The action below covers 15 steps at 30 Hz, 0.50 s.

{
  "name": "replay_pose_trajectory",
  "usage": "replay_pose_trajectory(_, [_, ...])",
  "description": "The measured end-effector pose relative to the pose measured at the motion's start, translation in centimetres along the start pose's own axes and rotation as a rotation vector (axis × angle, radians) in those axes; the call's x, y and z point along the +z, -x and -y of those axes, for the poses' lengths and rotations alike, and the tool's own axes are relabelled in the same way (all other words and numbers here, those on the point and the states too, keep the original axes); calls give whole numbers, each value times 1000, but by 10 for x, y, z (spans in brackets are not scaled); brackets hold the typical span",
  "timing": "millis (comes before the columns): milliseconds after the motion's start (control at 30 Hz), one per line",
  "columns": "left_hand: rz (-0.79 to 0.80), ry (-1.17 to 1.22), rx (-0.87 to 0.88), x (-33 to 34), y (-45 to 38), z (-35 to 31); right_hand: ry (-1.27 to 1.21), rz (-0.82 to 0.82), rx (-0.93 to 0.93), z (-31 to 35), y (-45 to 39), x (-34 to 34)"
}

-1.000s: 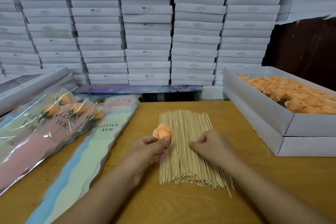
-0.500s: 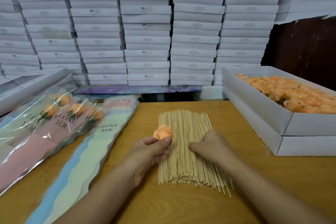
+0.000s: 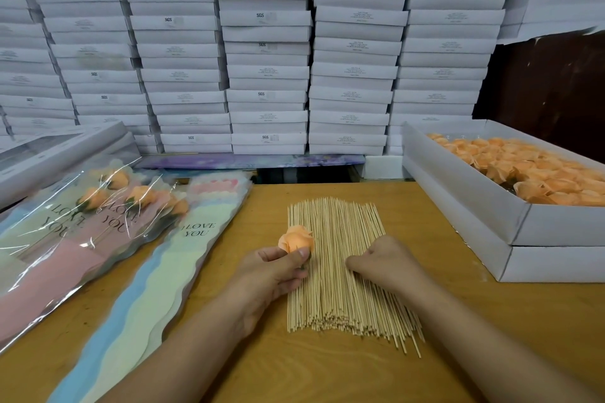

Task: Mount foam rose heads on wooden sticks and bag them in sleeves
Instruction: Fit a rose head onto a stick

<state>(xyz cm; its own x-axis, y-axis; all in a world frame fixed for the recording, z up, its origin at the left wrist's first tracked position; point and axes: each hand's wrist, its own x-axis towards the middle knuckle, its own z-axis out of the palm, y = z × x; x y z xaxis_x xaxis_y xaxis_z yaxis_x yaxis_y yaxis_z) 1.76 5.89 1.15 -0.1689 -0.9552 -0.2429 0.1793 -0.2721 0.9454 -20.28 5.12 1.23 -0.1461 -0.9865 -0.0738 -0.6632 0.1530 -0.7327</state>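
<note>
My left hand (image 3: pixel 271 275) pinches an orange foam rose head (image 3: pixel 296 238) between thumb and fingers, holding it over the left edge of a flat pile of wooden sticks (image 3: pixel 340 258) on the wooden table (image 3: pixel 327 376). My right hand (image 3: pixel 383 262) rests on the middle of the pile with its fingers curled down onto the sticks; whether it pinches one is hidden. A stack of "I LOVE YOU" sleeves (image 3: pixel 183 245) lies to the left. Several bagged roses (image 3: pixel 95 213) lie further left.
An open white box (image 3: pixel 465 206) full of orange rose heads (image 3: pixel 530 170) sits at the right, on top of another white box. White boxes (image 3: pixel 268 52) are stacked like a wall behind the table. A windowed box lid (image 3: pixel 55 154) lies at the far left.
Both hands stay almost where they were. The rose head and my right hand's fingers on the sticks shift only slightly.
</note>
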Motion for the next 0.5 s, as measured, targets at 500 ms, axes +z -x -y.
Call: replay_pose_trajectory(500, [28, 11, -9, -1, 0, -1, -14, -2, 17, 6, 9, -8])
